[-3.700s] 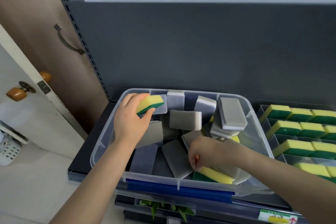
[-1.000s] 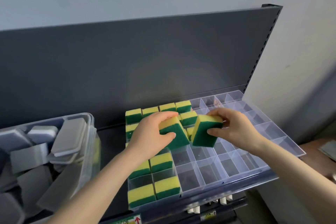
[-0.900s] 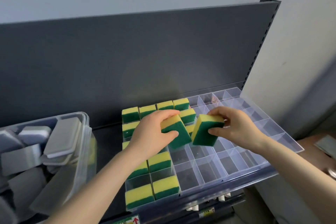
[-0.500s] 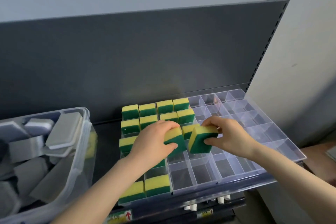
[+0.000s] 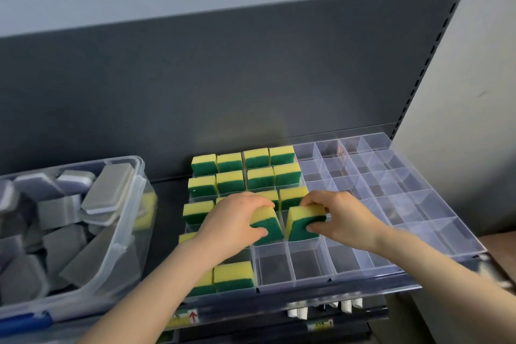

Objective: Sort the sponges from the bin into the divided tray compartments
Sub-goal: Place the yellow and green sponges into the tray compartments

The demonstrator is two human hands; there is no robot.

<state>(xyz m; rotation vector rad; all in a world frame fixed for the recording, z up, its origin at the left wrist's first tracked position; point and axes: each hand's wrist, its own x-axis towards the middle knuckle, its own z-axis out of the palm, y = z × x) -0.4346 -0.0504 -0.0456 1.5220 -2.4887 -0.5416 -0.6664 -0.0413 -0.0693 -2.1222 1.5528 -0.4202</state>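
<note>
Sponges (image 5: 257,158) occupy left tray (image 5: 304,262) compartments; grey sponges (image 5: 107,188) crowd the bin (image 5: 122,237).

hidden: my left hand (image 5: 234,220) covers the sponges (image 5: 186,237) under it to slivers, and the sponge (image 5: 266,227) it grips blocks its compartment floor | cut off: bin (image 5: 122,232) left of that hand, past the frame edge | unreadable: labels (image 5: 184,317) below my wrists | blurred: tray (image 5: 474,251) corner right of my right hand (image 5: 343,220)

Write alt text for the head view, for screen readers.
The left hand grips a yellow-green sponge and the right hand a second sponge, side by side at a divided tray partly filled. A bin of grey sponges sits left.
</note>
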